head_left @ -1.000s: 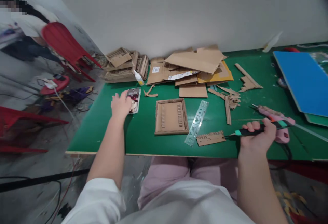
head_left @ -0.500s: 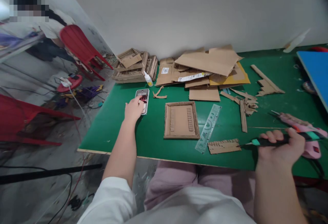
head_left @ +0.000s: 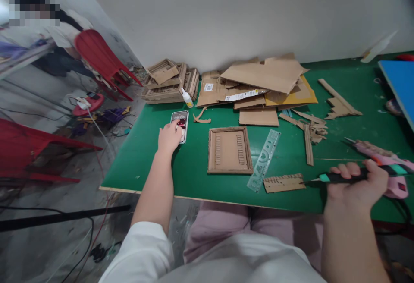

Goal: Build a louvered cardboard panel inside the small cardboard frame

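Observation:
My left hand (head_left: 170,137) rests over a phone (head_left: 184,119) lying on the green table, a finger on its lit screen. The hand is open and does not grip the phone. My right hand (head_left: 354,188) is closed around a slim black and teal craft knife (head_left: 324,178). The knife's thin tip points left at the end of a small cardboard strip (head_left: 283,184) with a ridged upper edge. Between the hands lie a shallow square cardboard tray (head_left: 229,172), with ridged strips along two inner sides, and a clear ruler (head_left: 261,167).
A pink glue gun (head_left: 378,150) lies beyond my right hand. Flat cardboard (head_left: 261,76), stacked cardboard frames (head_left: 161,97) and a small glue bottle (head_left: 186,99) stand along the wall. Cardboard scraps (head_left: 317,132) lie right of centre. Another person sits by a red chair (head_left: 97,52).
The view has shifted very slightly. Both hands stay in place, the left on the phone and the right around the craft knife.

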Demonstrator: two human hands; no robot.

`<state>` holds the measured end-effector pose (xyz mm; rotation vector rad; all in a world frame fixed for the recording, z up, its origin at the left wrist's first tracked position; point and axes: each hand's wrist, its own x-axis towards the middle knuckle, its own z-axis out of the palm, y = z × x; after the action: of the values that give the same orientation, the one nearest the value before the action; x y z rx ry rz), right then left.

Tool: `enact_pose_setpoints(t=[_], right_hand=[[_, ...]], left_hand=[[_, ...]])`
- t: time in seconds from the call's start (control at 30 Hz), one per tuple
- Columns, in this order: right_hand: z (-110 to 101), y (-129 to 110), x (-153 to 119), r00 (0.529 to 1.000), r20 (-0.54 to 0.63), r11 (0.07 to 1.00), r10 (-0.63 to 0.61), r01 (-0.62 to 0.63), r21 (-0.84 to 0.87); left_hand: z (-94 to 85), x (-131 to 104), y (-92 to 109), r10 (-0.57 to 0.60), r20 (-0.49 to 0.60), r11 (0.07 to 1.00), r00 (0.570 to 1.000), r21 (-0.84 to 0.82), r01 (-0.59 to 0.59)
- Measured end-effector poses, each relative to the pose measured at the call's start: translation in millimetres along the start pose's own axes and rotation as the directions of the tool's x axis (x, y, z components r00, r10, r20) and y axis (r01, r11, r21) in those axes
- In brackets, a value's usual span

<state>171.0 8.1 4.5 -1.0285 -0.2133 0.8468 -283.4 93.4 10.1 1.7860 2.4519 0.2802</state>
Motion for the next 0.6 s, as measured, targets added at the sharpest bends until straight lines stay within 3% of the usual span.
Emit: enact_pose_setpoints(t=[0.6], right_hand=[[-1.0,1.2,0.2,1.0,-0.01,1.0,0.007,-0.006,0.01]], left_hand=[[-0.1,-2.4,0.1,-0.011,-0.011,0.999,1.0,-0.032,0.011]])
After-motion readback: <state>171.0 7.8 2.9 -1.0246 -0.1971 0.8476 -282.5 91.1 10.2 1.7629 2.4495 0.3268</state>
